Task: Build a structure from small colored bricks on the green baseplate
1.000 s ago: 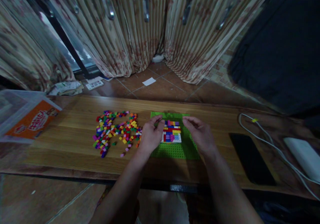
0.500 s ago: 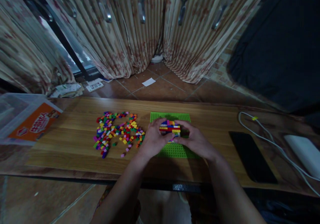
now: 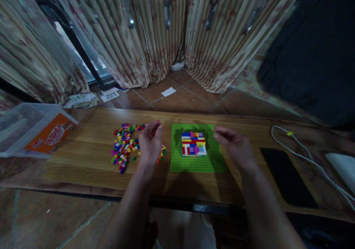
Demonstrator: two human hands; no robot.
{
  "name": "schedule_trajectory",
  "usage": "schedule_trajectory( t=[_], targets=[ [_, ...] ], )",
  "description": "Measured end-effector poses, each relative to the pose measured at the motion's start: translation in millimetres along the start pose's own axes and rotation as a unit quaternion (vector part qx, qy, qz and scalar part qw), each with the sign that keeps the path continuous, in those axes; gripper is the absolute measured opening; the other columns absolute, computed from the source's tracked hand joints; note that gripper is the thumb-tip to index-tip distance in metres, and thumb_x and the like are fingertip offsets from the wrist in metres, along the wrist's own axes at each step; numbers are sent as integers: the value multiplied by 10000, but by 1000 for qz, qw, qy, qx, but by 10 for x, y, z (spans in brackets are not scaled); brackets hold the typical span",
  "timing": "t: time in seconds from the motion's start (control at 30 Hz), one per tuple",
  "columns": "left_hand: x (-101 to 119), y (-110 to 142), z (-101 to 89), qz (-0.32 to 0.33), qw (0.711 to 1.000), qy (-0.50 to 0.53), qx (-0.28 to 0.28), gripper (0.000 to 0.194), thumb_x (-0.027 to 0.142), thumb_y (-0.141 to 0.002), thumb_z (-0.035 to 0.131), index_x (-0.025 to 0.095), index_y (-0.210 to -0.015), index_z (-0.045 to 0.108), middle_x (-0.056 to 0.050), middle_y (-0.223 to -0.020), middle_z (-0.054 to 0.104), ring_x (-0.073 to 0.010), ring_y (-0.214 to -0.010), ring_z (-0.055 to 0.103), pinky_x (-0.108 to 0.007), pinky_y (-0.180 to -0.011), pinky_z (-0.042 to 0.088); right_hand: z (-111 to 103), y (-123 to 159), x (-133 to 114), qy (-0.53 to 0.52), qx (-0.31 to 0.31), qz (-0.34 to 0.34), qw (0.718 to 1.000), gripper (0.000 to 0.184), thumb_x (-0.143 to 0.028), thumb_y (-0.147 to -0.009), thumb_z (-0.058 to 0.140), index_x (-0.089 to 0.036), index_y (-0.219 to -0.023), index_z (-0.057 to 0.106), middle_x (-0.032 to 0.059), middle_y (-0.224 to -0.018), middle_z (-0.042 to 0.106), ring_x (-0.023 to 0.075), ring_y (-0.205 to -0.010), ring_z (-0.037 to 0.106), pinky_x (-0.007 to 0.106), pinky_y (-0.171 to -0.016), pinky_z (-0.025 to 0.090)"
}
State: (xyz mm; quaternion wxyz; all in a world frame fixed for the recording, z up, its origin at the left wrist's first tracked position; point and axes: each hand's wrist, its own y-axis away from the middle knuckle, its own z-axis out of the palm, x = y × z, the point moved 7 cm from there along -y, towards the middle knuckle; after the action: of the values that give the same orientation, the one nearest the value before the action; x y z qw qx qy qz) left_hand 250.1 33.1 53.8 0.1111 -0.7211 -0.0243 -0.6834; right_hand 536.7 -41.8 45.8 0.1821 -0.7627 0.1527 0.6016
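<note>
On the green studded baseplate sits a low, roughly square block of many-coloured toy bricks, with white, red, yellow, blue, purple and pink pieces showing. My left hand hovers left of the baseplate, over the right side of the pile of loose bricks, hiding part of it. Its fingers are loosely curled, with a gap by the thumb, and I see nothing held. To the right of the block, my right hand hangs above the baseplate's edge, fingers bent and slightly apart, apparently with nothing in them.
A clear plastic box with an orange label stands at the wooden table's left end. On the right lie a dark flat slab, a white cable and a white device. Papers lie beyond the table.
Half a second ago both hands gripped the brick block, which looked tilted. They have let go and parted, left hand leftward, right hand rightward; the block now lies flat.
</note>
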Motion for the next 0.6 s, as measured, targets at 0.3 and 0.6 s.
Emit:
schedule_trajectory(
  t=[0.3,0.6],
  targets=[
    [12,-151,-530,-27,993,71,93,379,372,-729,674,137,-1026,670,-54,-866,709,-116,-735,640,-235,-700,490,340,523,-577,-12,97,-141,985,114,-340,-810,674,-231,-799,707,12,-769,696,164,-709,640,307,-683,527],
    [-74,-176,-769,-116,960,221,125,321,298,-623,735,149,-902,677,-21,-772,687,-65,-621,585,-191,-601,443,1526,1057,-448,178,-259,-210,926,195,-159,-883,517,-234,-952,683,39,-882,685,185,-821,649,297,-730,497]
  ],
)
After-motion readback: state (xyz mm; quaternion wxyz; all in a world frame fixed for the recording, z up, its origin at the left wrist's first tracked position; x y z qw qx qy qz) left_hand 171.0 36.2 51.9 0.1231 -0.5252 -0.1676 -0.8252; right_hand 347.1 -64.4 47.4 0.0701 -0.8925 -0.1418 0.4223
